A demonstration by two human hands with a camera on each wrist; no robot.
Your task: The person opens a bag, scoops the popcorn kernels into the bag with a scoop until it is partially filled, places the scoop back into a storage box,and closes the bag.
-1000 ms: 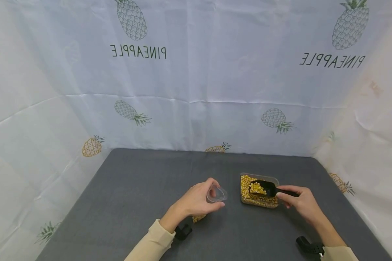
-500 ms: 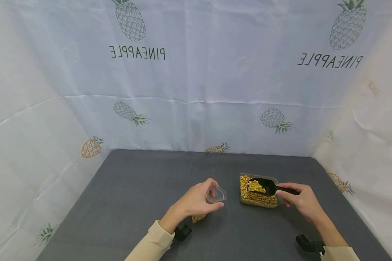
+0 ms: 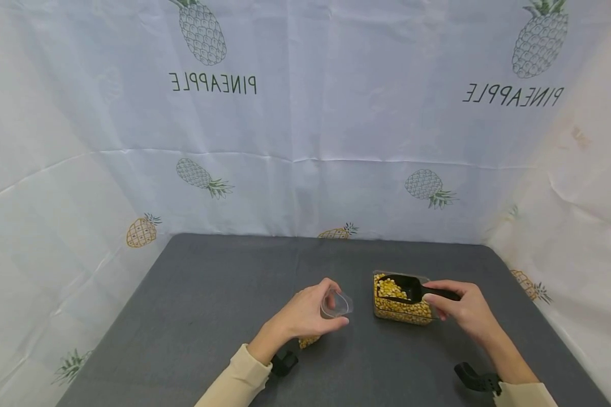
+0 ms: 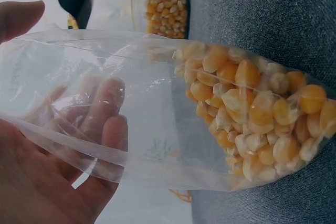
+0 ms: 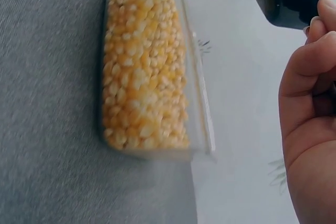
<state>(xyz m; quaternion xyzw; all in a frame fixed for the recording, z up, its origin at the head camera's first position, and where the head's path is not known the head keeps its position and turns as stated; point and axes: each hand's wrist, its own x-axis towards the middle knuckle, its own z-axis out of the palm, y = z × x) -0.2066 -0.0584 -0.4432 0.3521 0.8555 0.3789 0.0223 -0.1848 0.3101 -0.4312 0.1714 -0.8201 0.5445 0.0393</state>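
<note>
- Black plastic scoop (image 3: 413,288): the right hand (image 3: 460,303) pinches its handle, thumb against fingers. Its bowl carries loose corn kernels (image 3: 391,289) and hangs above the box, clear of the rim in the right wrist view.
- Clear box (image 5: 197,100): it rests on the grey table (image 3: 224,294), on the right side, with plenty of corn (image 5: 144,72) inside.
- Clear plastic bag (image 4: 149,95): the left hand (image 3: 308,311) curls round its top and spreads the mouth. Corn (image 4: 257,119) fills the lower end; whether the base touches the table I cannot tell.
- Step in hand, as I judge it: a scoopful is raised and on its way between box and bag, none of it poured yet.
- Next move, I'd say: carry the scoop leftward, fairly level, bring its lip over the bag's mouth, then tip slowly. The left hand should keep that mouth wide, since the film is soft and kernels could spill past it.
</note>
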